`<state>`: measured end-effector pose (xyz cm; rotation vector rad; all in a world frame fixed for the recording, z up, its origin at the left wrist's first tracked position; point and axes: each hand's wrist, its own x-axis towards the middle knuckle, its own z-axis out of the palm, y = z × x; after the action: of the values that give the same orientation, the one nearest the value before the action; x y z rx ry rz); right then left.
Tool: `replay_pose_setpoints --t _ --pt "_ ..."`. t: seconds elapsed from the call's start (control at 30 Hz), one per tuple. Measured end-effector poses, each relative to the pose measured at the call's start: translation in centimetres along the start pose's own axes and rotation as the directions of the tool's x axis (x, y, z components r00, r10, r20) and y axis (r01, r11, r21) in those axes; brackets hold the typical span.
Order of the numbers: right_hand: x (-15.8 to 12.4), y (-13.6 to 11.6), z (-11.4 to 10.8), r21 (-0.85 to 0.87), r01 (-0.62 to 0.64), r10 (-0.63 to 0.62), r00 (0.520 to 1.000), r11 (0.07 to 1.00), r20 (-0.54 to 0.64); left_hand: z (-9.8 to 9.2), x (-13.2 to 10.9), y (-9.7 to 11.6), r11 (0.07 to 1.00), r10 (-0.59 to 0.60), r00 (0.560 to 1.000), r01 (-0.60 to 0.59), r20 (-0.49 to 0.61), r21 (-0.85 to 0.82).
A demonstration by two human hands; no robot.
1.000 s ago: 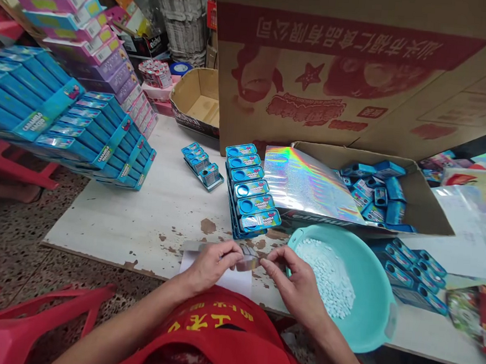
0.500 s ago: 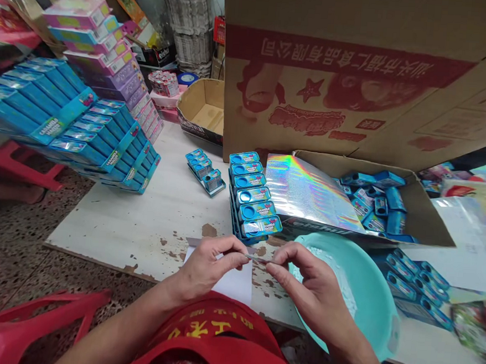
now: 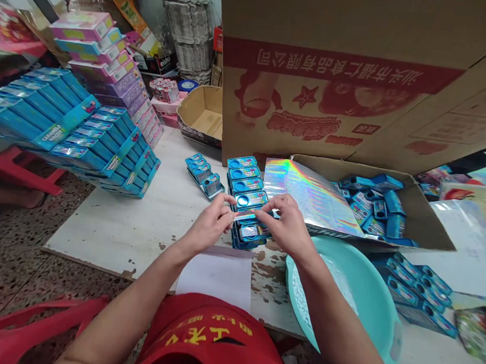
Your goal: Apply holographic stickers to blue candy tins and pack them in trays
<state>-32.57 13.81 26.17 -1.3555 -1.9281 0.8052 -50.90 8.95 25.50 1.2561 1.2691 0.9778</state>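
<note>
My left hand point(image 3: 214, 219) and my right hand point(image 3: 284, 222) pinch the two ends of a small thin strip point(image 3: 245, 216), held level between them. Both hands are over the near part of a row of blue boxes point(image 3: 247, 185) with round holes in their tops. Under the strip, one box near the front of the row is partly hidden. A shorter group of blue boxes point(image 3: 202, 172) stands just left of the row. White paper point(image 3: 215, 277) lies on the table below my hands.
A turquoise basin point(image 3: 378, 308) with white pieces sits at the right. Behind it, a carton point(image 3: 431, 228) holds loose blue boxes beside a shiny sheet point(image 3: 312, 195). A large cardboard box point(image 3: 345, 23) rises behind. Stacked blue boxes point(image 3: 59, 130) stand at the left.
Both hands have moved forward, away from my body, and the strip has gone from above the paper to over the near end of the blue box row.
</note>
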Motion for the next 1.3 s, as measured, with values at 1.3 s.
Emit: replay_pose_setpoints --t 1.3 --pt "-14.4 13.2 12.8 -0.353 0.022 0.011 0.996 0.935 0.089 3.7 -1.8 -16.1 0.458 -0.488 0.860 0.108 0.148 0.882"
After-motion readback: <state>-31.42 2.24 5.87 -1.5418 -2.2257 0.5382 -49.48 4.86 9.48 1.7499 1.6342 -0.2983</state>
